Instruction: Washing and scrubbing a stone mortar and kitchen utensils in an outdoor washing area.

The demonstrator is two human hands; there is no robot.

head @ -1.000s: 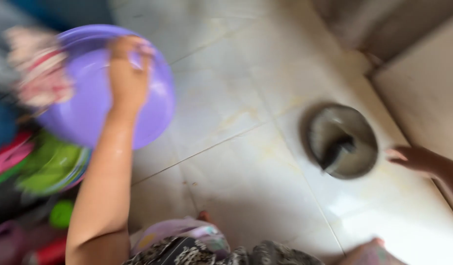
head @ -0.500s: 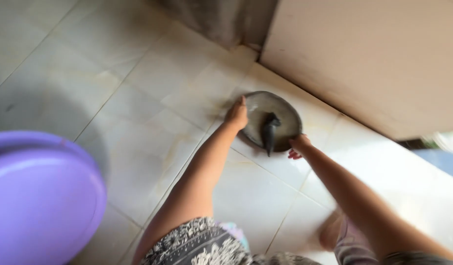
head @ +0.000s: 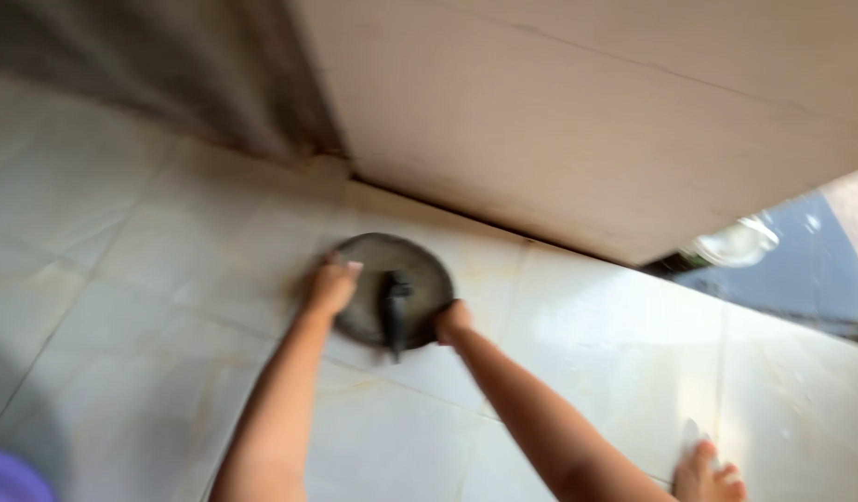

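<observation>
Here, a person bends over a pale tiled floor (head: 169, 214) with both bare hands on a round, shallow stone mortar (head: 392, 270) that sits flat on the tiles close to the foot of a beige wall panel (head: 578, 121). The left hand (head: 331, 286) grips the mortar's left rim, fingers (head: 347, 270) curled over the edge and holding it; the right hand (head: 452, 323) is closed against the near right rim, its fingers tucked under or around the edge, though the blur makes it hard to tell exactly how they wrap. A dark, curved stone pestle (head: 393, 310) lies inside the dish, pointing toward the person and reaching the near rim between the two hands. Both forearms stretch up from the bottom of the frame, roughly parallel, and converge on the mortar. The person's bare right foot (head: 708, 474) rests on the tiles at the lower right, well apart from the mortar. A sliver of purple basin (head: 6, 479) shows at the bottom left corner. Beyond the wall panel's right end, a clear rounded object (head: 736, 244), too blurred to identify, lies on a dark blue surface (head: 810, 270).
</observation>
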